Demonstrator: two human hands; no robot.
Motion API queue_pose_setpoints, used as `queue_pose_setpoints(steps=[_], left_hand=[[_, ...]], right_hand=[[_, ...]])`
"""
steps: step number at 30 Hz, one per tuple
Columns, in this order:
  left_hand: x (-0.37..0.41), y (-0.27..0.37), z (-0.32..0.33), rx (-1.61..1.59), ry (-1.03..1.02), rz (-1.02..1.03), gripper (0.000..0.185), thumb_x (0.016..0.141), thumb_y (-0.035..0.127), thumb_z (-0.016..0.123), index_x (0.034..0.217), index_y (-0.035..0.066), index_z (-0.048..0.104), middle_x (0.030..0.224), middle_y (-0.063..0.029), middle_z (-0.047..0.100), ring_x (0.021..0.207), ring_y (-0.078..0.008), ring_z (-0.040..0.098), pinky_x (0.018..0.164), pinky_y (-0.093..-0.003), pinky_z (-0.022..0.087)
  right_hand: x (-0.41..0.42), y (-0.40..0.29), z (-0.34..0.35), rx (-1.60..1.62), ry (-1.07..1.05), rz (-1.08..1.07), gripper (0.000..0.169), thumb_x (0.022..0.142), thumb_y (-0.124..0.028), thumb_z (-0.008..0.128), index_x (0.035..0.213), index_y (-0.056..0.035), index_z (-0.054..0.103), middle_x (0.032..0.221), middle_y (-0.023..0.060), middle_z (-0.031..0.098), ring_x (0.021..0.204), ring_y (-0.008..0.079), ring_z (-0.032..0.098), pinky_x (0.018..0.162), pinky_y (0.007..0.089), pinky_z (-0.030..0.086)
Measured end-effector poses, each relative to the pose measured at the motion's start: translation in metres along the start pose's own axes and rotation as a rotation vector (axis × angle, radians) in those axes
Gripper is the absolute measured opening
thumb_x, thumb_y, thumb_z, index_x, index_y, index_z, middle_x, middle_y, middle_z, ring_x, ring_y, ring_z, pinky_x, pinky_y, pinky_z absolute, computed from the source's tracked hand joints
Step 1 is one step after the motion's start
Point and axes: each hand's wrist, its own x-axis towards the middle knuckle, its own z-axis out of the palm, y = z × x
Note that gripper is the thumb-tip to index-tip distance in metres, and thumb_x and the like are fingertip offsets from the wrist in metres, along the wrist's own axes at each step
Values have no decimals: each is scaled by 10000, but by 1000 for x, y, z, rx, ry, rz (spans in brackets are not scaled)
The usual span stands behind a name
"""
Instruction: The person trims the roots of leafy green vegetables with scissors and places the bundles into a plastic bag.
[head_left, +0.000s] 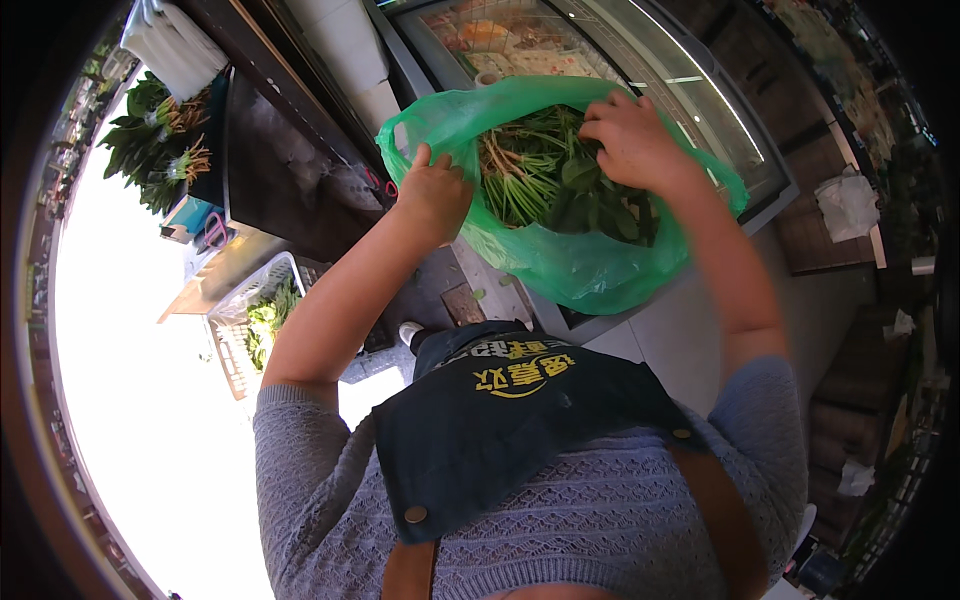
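A green plastic bag (592, 274) lies open-mouthed over the edge of a glass-topped display freezer. Inside it are leafy greens (525, 169) with pale roots and green stems towards the left and broad dark leaves towards the right. My left hand (435, 193) grips the bag's left rim, thumb up. My right hand (628, 139) is at the bag's far right side, fingers bent over the rim and the leaves; whether it pinches the plastic or the leaves, I cannot tell.
The display freezer (776, 199) holds packaged food under glass. On the left, bundled leafy greens (150, 150) lie beside a stack of white plastic bags (172, 49). Pink-handled scissors (216, 231) rest near a counter corner. Below stands a plastic crate (229, 352) of greens. A crumpled white bag (847, 204) hangs at right.
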Motion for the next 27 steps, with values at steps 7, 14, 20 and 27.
queue_pose_setpoints(steps=[7,14,20,27], left_hand=[[-8,18,-14,-42,335,152,327,640,104,634,966,104,611,955,-34,568,967,-203,509,897,-335,349],[-12,10,-11,-151,-203,154,402,801,427,549,981,78,637,977,-73,626,1069,-219,504,963,-395,327],[27,12,15,-878,-176,-98,641,836,573,441,820,-32,654,825,-232,627,845,-397,590,808,-439,455],[46,22,29,-1450,-130,-278,261,765,103,626,983,-11,540,812,-111,599,816,-223,593,748,-338,469]], right_hand=[[38,-67,41,154,-113,103,409,675,-350,675,907,-22,600,911,135,603,923,299,555,790,397,430],[36,-44,26,229,-437,172,428,600,-334,671,883,-23,589,845,171,615,853,316,579,759,426,443],[21,-24,22,456,-404,125,349,637,-269,626,876,-21,573,733,186,599,722,356,587,658,429,463],[26,-37,35,537,-356,96,364,630,-283,640,925,-80,578,813,130,630,785,321,595,755,419,442]])
